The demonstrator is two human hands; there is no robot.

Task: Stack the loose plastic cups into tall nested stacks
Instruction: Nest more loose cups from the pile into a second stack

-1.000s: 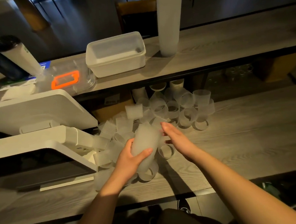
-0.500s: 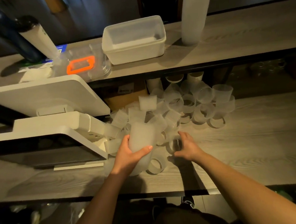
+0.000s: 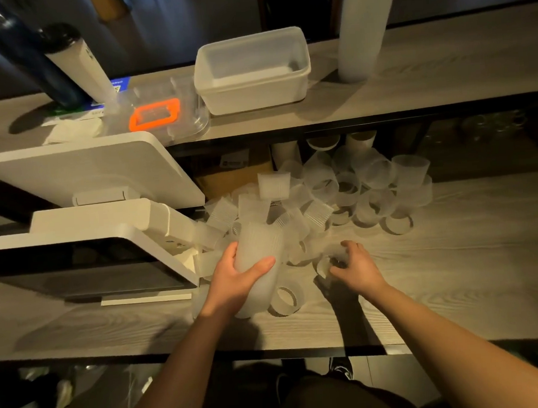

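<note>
A drinks shop or café counter: 2 white point-of-sale screens (image 3: 100,174) at the left, a heap of plastic cups (image 3: 340,195) on the wooden counter (image 3: 456,254), a tall cup stack (image 3: 360,22) and tub (image 3: 252,71) on the raised ledge (image 3: 458,60).

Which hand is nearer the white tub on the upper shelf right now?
Left. The left hand, gripping the nested stack, sits almost straight below the white tub; the right hand is lower and farther right.

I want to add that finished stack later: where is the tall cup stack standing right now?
In the head view, the tall cup stack stands upright on the upper shelf, far right, just right of the white tub.
</note>
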